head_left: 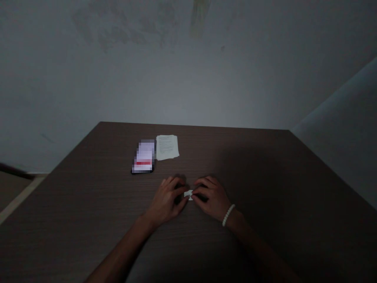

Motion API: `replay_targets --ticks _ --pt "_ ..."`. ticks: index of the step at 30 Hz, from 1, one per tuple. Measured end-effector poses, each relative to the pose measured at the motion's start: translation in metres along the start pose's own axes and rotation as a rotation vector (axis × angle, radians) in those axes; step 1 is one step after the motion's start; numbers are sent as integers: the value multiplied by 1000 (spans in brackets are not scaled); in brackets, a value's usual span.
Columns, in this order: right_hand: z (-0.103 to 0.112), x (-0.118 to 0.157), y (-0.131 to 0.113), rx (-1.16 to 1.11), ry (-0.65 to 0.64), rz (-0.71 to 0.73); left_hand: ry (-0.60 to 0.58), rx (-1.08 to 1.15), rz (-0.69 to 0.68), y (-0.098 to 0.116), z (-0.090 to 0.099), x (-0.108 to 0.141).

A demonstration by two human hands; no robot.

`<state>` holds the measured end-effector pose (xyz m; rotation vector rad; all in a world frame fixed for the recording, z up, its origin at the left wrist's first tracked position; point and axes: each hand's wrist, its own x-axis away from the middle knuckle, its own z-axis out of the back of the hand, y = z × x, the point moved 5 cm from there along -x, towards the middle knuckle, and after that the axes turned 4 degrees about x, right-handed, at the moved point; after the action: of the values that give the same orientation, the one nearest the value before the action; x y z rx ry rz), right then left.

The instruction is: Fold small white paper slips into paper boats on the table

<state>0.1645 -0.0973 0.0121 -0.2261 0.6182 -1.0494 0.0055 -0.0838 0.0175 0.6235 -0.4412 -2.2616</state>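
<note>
A small, white, paper-like piece (188,195) lies at the centre of the work, between the person's two bare hands and low over the brown, wood-grained table (97,200). From that piece, the left hand (169,198) comes in at nine o'clock: its thumb and forefinger curve round to the near and far sides of the left edge, tips a little apart, and I cannot tell whether they pinch it or merely press it. The other left fingers are bent and lie close together. The right hand (212,198), at three o'clock, pinches the right edge between thumb and forefinger, the remaining fingers curled together beyond. A bracelet of round, pale beads (228,215) circles the right wrist.

At eleven o'clock from the piece rests a squarish, slightly uneven stack of white printed paper sheets (167,147). Just beside it, between ten and eleven, lies a dark-edged, rectangular phone (143,156) with its screen lit and blurred.
</note>
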Motion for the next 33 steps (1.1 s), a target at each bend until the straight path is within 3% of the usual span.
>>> replay_targets --ticks 15,24,33 --pt "2 -1 -2 -27 -61 -30 -65 45 46 -4 -5 0" --pt "-1 -3 2 -243 66 -86 -45 67 54 -7 -6 1" --pt "7 -5 -4 -434 205 -89 29 140 -36 -3 0 2"
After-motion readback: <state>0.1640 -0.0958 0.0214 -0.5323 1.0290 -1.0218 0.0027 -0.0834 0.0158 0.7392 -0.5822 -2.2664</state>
